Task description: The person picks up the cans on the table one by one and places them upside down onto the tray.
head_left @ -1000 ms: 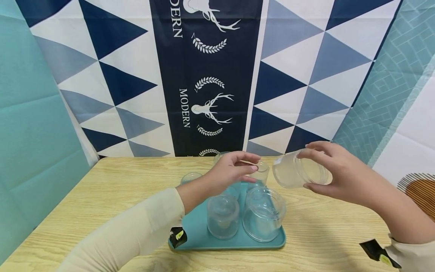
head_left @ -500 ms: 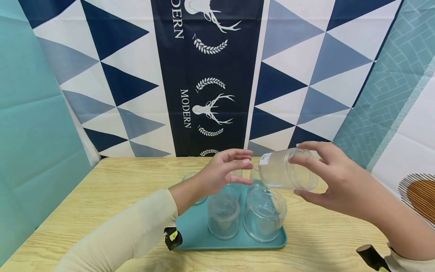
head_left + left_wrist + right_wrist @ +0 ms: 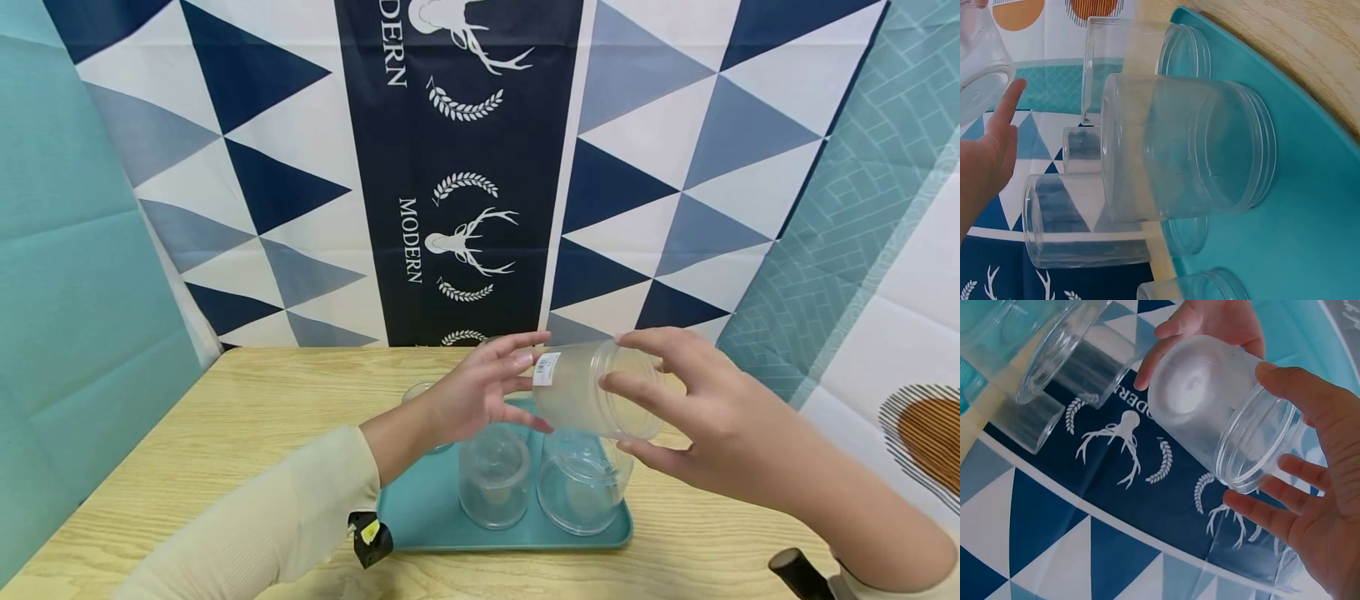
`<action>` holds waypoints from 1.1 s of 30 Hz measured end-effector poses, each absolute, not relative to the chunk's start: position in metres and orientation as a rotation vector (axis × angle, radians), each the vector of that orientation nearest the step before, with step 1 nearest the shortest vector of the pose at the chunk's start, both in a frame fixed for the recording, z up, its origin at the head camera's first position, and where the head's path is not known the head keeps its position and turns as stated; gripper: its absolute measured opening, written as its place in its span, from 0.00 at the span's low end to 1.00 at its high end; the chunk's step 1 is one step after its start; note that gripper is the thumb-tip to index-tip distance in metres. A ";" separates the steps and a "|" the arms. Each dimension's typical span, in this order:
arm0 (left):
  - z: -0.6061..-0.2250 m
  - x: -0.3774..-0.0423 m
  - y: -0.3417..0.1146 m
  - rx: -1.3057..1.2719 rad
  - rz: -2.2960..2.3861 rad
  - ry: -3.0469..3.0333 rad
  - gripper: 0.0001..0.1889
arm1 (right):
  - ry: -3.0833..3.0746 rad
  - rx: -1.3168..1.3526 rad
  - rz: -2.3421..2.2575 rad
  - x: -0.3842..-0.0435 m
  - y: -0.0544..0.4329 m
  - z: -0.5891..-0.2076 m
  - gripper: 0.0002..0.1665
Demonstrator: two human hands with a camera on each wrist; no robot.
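A clear plastic jar (image 3: 573,392), with a small white label near its base, lies tilted sideways in the air above the tray. My right hand (image 3: 705,408) grips it around the threaded mouth end; in the right wrist view the thumb (image 3: 1297,394) and several fingers hold that rim. At the base end is my left hand (image 3: 480,387), its fingers spread and fairly straight. The left wrist view has one fingertip at the edge of the base (image 3: 982,94). Whether the left palm touches the jar is hidden.
Below the hands, a teal tray (image 3: 416,508) on the wooden table (image 3: 187,467) bears several clear containers. A smaller jar (image 3: 493,492) and a wider jar (image 3: 581,492) stand upside down at its front. A patterned cloth (image 3: 461,150) hangs behind the table.
My right hand has carried the jar leftward, bringing its base up to my left hand. The left hand has shifted slightly left, its fingers now around the base end.
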State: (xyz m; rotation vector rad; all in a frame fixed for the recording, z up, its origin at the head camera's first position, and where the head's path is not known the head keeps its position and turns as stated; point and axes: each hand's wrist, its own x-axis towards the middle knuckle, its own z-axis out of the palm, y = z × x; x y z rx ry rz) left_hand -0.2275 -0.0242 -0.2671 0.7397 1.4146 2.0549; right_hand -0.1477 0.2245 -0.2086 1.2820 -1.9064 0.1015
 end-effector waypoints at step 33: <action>-0.284 -0.227 -0.057 0.786 2.084 1.340 0.25 | -2.001 1.376 0.043 -0.148 0.200 -0.226 0.29</action>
